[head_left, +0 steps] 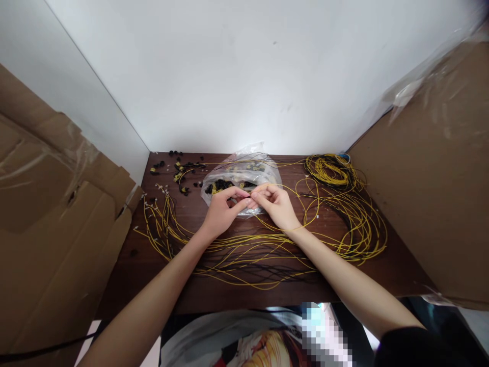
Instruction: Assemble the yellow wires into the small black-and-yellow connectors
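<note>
My left hand and my right hand meet over a clear plastic bag, thumbs and forefingers pinched together. Between the fingertips is a small dark piece, too small to name, which my left hand pinches. A thin yellow wire loops out from beside my right hand, whose fingers are closed on its end, mostly hidden. Inside the bag lie several small black and yellow parts. Beneath my forearms, a long bundle of yellow and black wires curves across the brown table.
A tight coil of yellow wire sits at the back right. Loose black and yellow parts are scattered at the back left. Cardboard stands on the left, another cardboard panel on the right, and a white wall behind.
</note>
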Action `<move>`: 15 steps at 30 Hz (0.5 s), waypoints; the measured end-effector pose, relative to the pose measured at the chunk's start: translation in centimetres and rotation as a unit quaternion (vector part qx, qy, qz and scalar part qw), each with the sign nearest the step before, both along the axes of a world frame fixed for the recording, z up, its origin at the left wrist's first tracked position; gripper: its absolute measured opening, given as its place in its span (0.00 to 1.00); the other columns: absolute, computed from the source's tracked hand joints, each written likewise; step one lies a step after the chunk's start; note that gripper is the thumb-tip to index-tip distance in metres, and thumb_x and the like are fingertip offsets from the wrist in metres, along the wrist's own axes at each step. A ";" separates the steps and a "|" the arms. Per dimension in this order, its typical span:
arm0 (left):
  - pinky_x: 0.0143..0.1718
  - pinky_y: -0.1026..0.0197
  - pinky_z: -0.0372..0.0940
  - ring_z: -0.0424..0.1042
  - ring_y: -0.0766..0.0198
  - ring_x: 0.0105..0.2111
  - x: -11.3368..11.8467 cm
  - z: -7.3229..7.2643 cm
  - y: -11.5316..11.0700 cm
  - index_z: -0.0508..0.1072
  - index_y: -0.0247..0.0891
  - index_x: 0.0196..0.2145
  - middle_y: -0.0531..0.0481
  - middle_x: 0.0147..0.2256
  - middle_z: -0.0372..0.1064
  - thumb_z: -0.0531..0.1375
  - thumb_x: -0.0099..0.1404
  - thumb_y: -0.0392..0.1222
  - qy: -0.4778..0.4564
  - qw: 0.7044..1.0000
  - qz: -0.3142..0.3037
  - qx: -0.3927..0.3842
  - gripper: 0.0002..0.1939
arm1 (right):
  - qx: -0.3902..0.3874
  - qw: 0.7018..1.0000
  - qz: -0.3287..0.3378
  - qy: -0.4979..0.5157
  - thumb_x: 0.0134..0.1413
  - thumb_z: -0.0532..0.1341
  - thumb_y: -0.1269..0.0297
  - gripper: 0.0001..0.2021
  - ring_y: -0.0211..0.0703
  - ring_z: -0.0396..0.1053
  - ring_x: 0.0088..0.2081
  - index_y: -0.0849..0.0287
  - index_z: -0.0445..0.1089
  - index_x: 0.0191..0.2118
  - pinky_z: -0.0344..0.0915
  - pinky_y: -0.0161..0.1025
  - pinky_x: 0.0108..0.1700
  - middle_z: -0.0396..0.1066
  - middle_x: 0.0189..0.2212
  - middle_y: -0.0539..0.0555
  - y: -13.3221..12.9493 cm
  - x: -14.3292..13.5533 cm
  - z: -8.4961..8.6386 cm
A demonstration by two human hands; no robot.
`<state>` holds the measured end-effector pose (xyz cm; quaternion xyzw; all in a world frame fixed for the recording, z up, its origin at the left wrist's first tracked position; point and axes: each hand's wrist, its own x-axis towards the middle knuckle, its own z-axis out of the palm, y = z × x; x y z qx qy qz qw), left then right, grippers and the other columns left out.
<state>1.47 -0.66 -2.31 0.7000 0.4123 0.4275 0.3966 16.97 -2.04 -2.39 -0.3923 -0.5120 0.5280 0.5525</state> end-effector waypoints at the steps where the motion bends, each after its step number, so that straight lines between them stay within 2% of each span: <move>1: 0.31 0.64 0.64 0.70 0.64 0.31 0.0 0.0 0.0 0.74 0.34 0.33 0.48 0.30 0.73 0.61 0.58 0.43 0.001 1.000 0.002 0.000 0.09 | -0.002 1.000 -0.004 0.003 0.45 0.66 0.55 0.13 0.37 0.72 0.23 0.59 0.67 0.30 0.71 0.36 0.30 0.72 0.21 0.48 0.0 0.0 0.0; 6: 0.28 0.65 0.64 0.70 0.64 0.29 0.0 -0.4 0.1 0.74 0.34 0.33 0.48 0.29 0.73 0.61 0.58 0.43 -0.003 1.000 0.004 -0.006 0.09 | -0.004 1.000 -0.008 0.009 0.46 0.64 0.52 0.15 0.38 0.72 0.22 0.58 0.64 0.32 0.71 0.37 0.28 0.71 0.21 0.47 0.0 -0.1 -0.1; 10: 0.27 0.65 0.63 0.70 0.65 0.28 0.0 -0.4 0.0 0.74 0.34 0.32 0.48 0.28 0.73 0.61 0.58 0.43 -0.010 1.000 0.000 -0.013 0.09 | -0.008 1.000 -0.002 -0.003 0.43 0.67 0.55 0.15 0.39 0.73 0.24 0.59 0.67 0.34 0.72 0.38 0.31 0.72 0.21 0.49 0.1 0.0 -0.1; 15: 0.27 0.65 0.64 0.69 0.65 0.27 0.0 -0.2 0.0 0.73 0.34 0.30 0.47 0.28 0.73 0.61 0.57 0.43 -0.018 1.000 -0.004 -0.016 0.08 | -0.003 1.000 0.010 -0.016 0.43 0.67 0.56 0.13 0.38 0.73 0.25 0.60 0.70 0.30 0.72 0.37 0.32 0.73 0.22 0.50 0.1 0.1 -0.2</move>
